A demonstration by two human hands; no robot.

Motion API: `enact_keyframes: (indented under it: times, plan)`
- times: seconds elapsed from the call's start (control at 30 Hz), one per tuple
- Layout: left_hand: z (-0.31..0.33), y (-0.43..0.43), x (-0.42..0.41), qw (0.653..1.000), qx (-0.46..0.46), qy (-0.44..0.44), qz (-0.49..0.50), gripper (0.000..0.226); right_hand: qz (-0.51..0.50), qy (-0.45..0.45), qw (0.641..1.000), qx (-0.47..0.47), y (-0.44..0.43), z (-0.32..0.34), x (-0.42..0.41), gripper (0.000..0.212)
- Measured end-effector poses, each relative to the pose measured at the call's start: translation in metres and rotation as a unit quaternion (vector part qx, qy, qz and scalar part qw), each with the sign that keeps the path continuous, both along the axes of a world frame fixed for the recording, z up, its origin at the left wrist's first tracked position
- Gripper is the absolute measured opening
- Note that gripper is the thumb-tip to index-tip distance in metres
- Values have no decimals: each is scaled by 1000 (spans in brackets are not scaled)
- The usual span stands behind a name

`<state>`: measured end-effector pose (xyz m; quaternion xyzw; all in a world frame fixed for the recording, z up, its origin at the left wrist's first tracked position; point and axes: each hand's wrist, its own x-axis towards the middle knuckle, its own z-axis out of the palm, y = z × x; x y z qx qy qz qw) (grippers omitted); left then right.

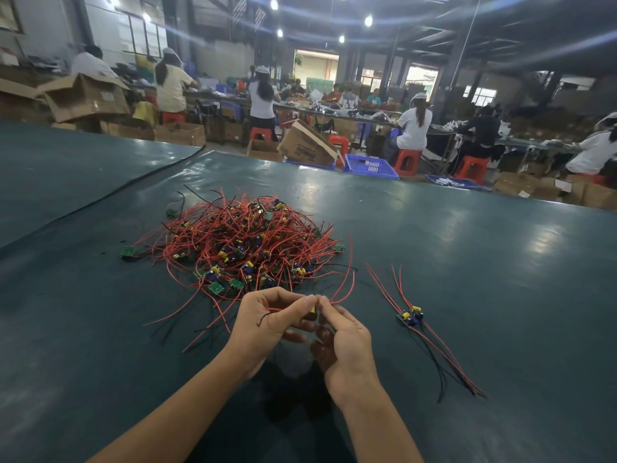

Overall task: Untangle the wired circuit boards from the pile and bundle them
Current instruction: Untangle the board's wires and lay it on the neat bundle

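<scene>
— On the worktop (467, 248), where is the pile (240, 242)?
— At 11 o'clock from the hands. The left hand (267, 319) and the right hand (344, 342) both pinch one board (313, 310). Loose boards (411, 317) lie apart at 3 o'clock.

This is a big factory hall. Past the far edge of the green table (467, 262), many people (413, 127) sit on red stools (407, 162) at long benches (347, 112). Cardboard boxes (86, 98) and blue crates (370, 167) stand on the floor there, under bright lamps (368, 20).
</scene>
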<state>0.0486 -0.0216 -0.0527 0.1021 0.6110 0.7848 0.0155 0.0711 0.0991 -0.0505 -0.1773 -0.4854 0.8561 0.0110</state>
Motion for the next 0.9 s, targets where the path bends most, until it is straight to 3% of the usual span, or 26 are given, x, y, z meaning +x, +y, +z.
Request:
enact_keyframes:
  times: [0.33, 0.6, 0.77, 0.9]
  plan:
    - [0, 2, -2, 1000, 23, -12, 2, 23, -28, 6, 999, -41, -4, -1, -3, 17]
    - [2, 5, -4, 1000, 27, -9, -1, 13, -162, 0, 980, -112, 8, 1, -12, 22]
    - [0, 4, -3, 1000, 14, -9, -17, 15, -242, 0, 970, -37, 17, 1, -15, 17]
    - [-1, 1, -4, 1000, 16, -12, -9, 17, -236, 24, 971, -31, 14, -1, -13, 13]
